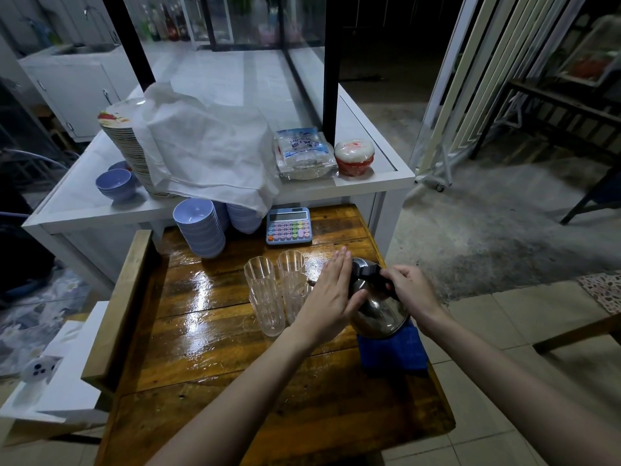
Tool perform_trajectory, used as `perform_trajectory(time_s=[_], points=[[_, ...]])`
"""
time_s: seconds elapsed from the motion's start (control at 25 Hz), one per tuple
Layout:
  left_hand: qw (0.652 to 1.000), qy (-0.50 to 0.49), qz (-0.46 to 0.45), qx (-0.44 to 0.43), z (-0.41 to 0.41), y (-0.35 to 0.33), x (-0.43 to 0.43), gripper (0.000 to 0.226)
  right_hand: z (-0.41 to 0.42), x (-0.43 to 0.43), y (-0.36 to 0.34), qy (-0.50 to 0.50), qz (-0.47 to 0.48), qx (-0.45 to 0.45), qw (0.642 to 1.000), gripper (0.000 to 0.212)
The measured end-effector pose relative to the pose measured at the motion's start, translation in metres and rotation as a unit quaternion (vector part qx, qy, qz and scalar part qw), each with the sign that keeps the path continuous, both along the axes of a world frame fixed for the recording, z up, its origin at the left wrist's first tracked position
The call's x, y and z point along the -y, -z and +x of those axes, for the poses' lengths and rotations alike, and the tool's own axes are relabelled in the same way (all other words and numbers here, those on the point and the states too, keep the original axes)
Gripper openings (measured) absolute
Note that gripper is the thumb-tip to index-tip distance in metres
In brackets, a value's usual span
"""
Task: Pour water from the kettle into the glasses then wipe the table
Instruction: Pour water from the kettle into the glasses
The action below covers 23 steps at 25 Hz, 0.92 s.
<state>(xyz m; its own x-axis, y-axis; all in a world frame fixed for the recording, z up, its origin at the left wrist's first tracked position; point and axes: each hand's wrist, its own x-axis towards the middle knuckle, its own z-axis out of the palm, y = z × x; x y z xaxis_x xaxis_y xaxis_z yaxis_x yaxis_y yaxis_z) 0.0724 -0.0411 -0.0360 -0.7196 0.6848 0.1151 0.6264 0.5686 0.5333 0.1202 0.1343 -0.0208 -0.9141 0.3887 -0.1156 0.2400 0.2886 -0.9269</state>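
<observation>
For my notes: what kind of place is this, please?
Probably a small food stall or eatery: a tall stack of plates, stacked purple bowls, and a calculator on the wooden table.

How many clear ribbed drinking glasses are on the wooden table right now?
3 seen: front-left glass, rear glass, and one partly behind the left hand. The hand may hide more.

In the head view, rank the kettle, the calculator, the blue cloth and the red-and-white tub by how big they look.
1. kettle, partly hidden by both hands
2. blue cloth, partly under the kettle, so its full extent is unsure
3. calculator
4. red-and-white tub, farther from the camera, so its true size is unsure
</observation>
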Motion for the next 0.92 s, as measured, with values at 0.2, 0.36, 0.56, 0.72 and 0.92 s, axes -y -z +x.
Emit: perform_trajectory(time_s=[0.2,0.36,0.56,0.72,0.92], points=[[1.0,0.003,-0.002,0.009,0.002,-0.003,0.001,0.074,0.0,0.0,-0.002,-0.003,0.006,0.003,1.0,0.034],[1.0,0.005,-0.004,0.011,0.002,-0.006,0.001,0.074,0.0,0.0,-0.002,0.004,0.011,0.005,1.0,0.034],[1.0,0.014,-0.007,0.0,-0.001,-0.007,-0.001,0.073,0.005,0.005,0.0,0.042,-0.029,0.006,0.999,0.039],[0.999,0.021,-0.005,-0.027,-0.003,-0.013,-0.002,0.071,0.008,0.009,-0.001,0.082,-0.059,-0.007,0.995,0.036],[0.998,0.001,0.016,-0.063,-0.004,-0.026,0.003,0.07,0.001,0.016,-0.015,0.087,-0.047,-0.028,0.995,0.035]])
